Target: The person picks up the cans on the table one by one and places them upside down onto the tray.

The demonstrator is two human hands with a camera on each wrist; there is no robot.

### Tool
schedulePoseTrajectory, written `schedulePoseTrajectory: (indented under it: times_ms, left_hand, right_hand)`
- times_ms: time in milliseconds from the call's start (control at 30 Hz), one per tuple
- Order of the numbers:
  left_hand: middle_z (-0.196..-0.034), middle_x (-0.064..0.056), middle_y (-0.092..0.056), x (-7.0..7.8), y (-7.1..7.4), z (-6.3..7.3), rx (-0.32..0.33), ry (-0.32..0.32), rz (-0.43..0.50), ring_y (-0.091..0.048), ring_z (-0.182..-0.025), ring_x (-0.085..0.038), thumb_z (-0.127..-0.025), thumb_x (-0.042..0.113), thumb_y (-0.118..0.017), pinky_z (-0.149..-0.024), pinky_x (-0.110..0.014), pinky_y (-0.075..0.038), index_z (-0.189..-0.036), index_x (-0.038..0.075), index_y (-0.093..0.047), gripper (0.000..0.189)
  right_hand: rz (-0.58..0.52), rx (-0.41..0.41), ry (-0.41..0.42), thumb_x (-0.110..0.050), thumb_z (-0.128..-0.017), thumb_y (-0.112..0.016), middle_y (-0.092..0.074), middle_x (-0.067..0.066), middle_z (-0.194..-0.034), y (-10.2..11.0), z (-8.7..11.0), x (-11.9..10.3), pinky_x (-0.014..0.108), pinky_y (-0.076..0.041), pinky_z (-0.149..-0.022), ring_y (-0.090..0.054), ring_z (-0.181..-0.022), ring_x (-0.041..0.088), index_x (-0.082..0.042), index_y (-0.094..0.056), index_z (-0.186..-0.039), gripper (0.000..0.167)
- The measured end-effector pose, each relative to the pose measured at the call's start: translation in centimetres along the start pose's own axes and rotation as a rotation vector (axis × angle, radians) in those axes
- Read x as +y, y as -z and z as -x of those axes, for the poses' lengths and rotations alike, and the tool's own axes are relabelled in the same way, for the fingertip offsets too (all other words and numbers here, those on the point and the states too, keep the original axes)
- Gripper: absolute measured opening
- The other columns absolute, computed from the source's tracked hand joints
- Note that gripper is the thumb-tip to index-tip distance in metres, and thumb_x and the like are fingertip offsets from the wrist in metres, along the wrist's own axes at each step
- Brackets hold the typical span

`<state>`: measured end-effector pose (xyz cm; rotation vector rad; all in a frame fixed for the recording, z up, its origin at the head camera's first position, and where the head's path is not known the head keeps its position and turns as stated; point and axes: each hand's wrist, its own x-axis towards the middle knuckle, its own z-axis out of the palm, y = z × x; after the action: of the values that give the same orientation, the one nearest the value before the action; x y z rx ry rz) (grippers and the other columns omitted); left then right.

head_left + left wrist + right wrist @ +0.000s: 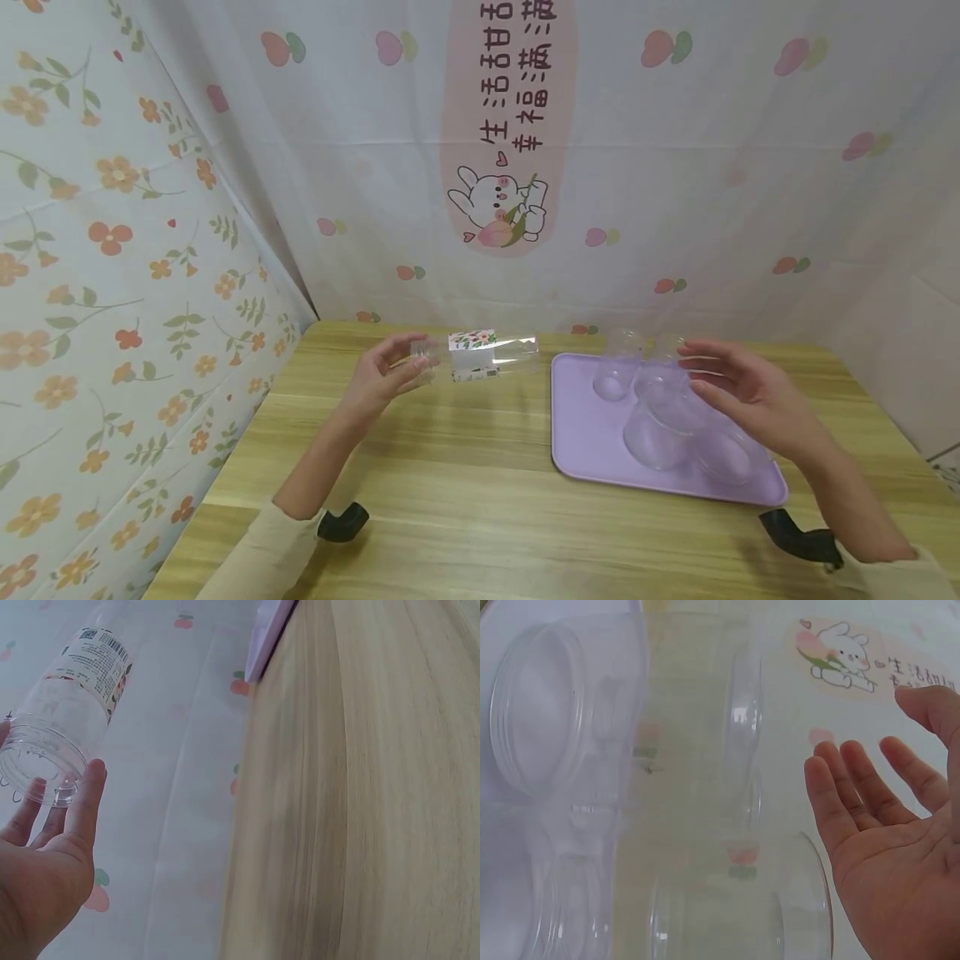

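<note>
A tall clear plastic jar [517,354] with a flowered paper label lies sideways in the air over the table's back left part. My left hand [386,371] grips it round the rim at one end, thumb on the near side. In the left wrist view the left hand [56,847] has its fingertips at the ringed mouth of the jar [71,705]. My right hand [750,396] hovers above the right side of the lilac tray [581,454], fingers loosely bent and holding nothing. Close by stand several clear jars [660,437], seen large beside the right hand [900,825] in the right wrist view.
The tray rests on a wooden table [450,500], toward its right side. A white cloth [360,192] with fruit prints hangs behind the table, and a flowered cloth [112,333] hangs at the left. Two tall jars [617,371] stand at the tray's back edge.
</note>
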<state>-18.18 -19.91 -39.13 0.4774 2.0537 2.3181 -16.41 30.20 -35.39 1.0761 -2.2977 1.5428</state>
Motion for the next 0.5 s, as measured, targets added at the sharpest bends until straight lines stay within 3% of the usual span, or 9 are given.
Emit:
schedulePoseTrajectory:
  times_ms: [167, 333, 500]
  left_hand:
    - [-0.139, -0.028, -0.052, 0.0, -0.2, 0.1, -0.020, 0.000, 0.006, -0.062, -0.117, -0.036, -0.100, 0.004, -0.063, -0.094, -0.042, -0.055, -0.141, -0.009, -0.048, 0.045]
    - [-0.141, -0.027, -0.051, 0.1, -0.5, 0.1, -0.033, 0.001, 0.004, -0.061, -0.119, -0.038, -0.100, 0.006, -0.064, -0.095, -0.042, -0.054, -0.142, -0.006, -0.049, 0.047]
    - [-0.141, -0.026, -0.051, -0.1, -0.9, 0.0, -0.051, -0.007, 0.010, -0.059, -0.120, -0.041, -0.099, 0.009, -0.067, -0.095, -0.043, -0.054, -0.141, -0.005, -0.050, 0.047]
  right_hand:
    - [-0.041, 0.005, -0.018, 0.033, -0.083, -0.057, -0.055, 0.030, -0.130, -0.3, -0.2, 0.2, 0.029, -0.051, -0.097, -0.061, -0.119, 0.021, 0.016, -0.046, -0.139, 0.060]
    - [-0.013, -0.010, -0.046, 0.029, -0.085, -0.060, -0.058, 0.017, -0.135, -0.7, -0.6, -0.1, 0.029, -0.051, -0.097, -0.061, -0.120, 0.019, 0.014, -0.046, -0.141, 0.060]
    - [-0.013, -0.026, -0.049, 0.025, -0.087, -0.061, -0.056, 0.019, -0.136, -1.3, -1.2, -0.4, 0.031, -0.050, -0.099, -0.060, -0.121, 0.021, 0.012, -0.046, -0.142, 0.059]
